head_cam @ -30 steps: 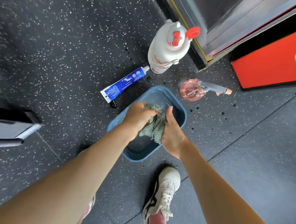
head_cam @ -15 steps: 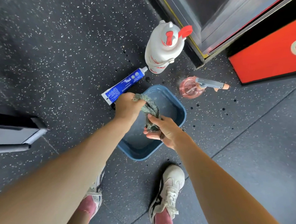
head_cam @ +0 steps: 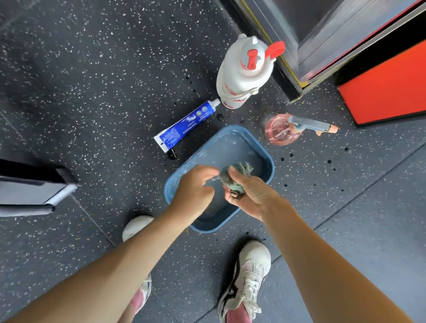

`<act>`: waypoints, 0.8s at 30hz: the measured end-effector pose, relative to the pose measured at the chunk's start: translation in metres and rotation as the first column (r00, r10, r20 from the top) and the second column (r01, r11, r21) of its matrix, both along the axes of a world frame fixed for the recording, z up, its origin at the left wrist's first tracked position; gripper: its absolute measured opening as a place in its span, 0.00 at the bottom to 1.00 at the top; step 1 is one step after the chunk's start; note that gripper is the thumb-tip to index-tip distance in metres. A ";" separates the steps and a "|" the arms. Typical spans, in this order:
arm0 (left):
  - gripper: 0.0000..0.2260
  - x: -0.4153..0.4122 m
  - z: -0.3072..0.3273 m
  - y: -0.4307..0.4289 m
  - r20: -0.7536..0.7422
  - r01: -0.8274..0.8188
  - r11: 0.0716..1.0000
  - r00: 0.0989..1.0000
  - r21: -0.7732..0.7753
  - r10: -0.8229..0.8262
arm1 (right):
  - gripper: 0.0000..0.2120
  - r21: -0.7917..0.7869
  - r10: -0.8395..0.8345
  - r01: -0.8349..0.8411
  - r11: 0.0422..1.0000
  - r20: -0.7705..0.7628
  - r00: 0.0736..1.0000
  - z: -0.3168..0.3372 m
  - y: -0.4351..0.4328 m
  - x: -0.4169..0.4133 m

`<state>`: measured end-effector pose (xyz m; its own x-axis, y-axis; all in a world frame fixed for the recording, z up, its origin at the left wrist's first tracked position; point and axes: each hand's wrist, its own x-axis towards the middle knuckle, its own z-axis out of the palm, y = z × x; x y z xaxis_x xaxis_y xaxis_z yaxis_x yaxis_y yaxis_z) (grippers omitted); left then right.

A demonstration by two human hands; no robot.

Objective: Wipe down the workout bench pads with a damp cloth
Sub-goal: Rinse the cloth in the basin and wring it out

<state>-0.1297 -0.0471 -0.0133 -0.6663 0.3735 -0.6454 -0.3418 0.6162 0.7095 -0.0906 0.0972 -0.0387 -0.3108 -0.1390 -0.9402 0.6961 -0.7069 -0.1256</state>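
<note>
Fingers point(head_cam: 238, 178) of the right hand point(head_cam: 252, 195) are curled tight round the cloth point(head_cam: 234, 173), squeezing it into a wad right over the basin point(head_cam: 268, 164). The left hand point(head_cam: 195, 187) sits just beside it with fingers loosely bent, holding nothing as far as I can see. It's a bit blurred, so I can't say if a fingertip touches the cloth.

What I'd worry about:
- The cloth probably isn't wrung out enough. One-handed squeezing won't get much water out, so it could leave the bench pads soaked instead of damp.
- Dripping on the way over. The floor point(head_cam: 88, 80) already has dark drops around the basin, and more wet on it means a slip.
- The shoe point(head_cam: 248, 269) is near the basin's closer edge, so one careless step tips it.
- The tube point(head_cam: 186, 125) and spray bottle point(head_cam: 282, 129) sit just beside the basin, easy to knock when getting up.

The cloth itself is greenish-grey and scrunched into a lump. A frayed end pokes up past the thumb and a darker bit sticks out under the hand. It looks wet and limp.
</note>
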 end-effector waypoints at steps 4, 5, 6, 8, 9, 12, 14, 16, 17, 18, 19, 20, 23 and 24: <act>0.36 -0.014 -0.002 0.002 -0.190 0.540 0.797 0.782 -0.271 -0.594 | 0.09 0.001 0.461 -0.468 0.883 -0.176 0.870 0.009 0.004 -0.011; 0.39 -0.018 -0.003 0.006 -0.218 0.632 0.693 0.664 -0.347 -0.715 | 0.11 0.042 0.583 -0.589 0.807 -0.213 0.784 0.010 0.002 -0.014; 0.39 -0.021 -0.003 0.010 -0.226 0.686 0.603 0.563 -0.408 -0.795 | 0.12 0.087 0.655 -0.654 0.751 -0.225 0.722 0.012 -0.001 -0.018; 0.32 -0.026 -0.003 0.019 -0.202 0.713 0.511 0.477 -0.479 -0.855 | 0.14 0.157 0.708 -0.691 0.705 -0.200 0.677 0.014 -0.005 -0.023; 0.25 -0.029 -0.003 0.021 -0.187 0.713 0.480 0.453 -0.511 -0.871 | 0.15 0.202 0.747 -0.719 0.665 -0.177 0.641 0.014 -0.007 -0.025; 0.12 -0.038 0.000 0.032 -0.110 0.720 0.443 0.460 -0.533 -0.881 | 0.16 0.422 0.935 -0.847 0.323 -0.002 0.355 0.015 -0.006 -0.035; 0.11 -0.046 0.003 0.040 0.005 0.738 0.409 0.487 -0.536 -0.873 | 0.13 0.528 0.970 -0.842 0.106 0.132 0.204 0.012 -0.007 -0.040; 0.11 -0.050 0.002 0.043 0.072 0.730 0.393 0.515 -0.559 -0.854 | 0.09 0.608 0.954 -0.790 -0.083 0.278 0.114 0.008 -0.011 -0.042; 0.10 -0.050 0.000 0.043 0.087 0.714 0.422 0.557 -0.559 -0.826 | 0.07 0.627 0.935 -0.760 -0.170 0.346 0.076 0.007 -0.013 -0.043; 0.10 -0.049 -0.001 0.043 0.103 0.694 0.450 0.598 -0.562 -0.795 | 0.06 0.643 0.917 -0.727 -0.243 0.397 0.045 0.008 -0.014 -0.044; 0.11 -0.049 -0.002 0.042 0.109 0.677 0.468 0.625 -0.568 -0.773 | 0.07 0.654 0.902 -0.696 -0.297 0.431 0.019 0.008 -0.014 -0.044; 0.10 -0.049 -0.003 0.042 0.105 0.669 0.465 0.628 -0.580 -0.772 | 0.08 0.665 0.893 -0.668 -0.336 0.449 -0.002 0.008 -0.013 -0.045; 0.07 -0.049 -0.004 0.044 0.100 0.682 0.443 0.601 -0.581 -0.793 | 0.10 0.686 0.861 -0.568 -0.456 0.501 -0.086 0.009 -0.013 -0.040; 0.05 -0.051 -0.001 0.044 0.117 0.689 0.462 0.616 -0.559 -0.779 | 0.10 0.690 0.844 -0.521 -0.502 0.524 -0.120 0.010 -0.013 -0.038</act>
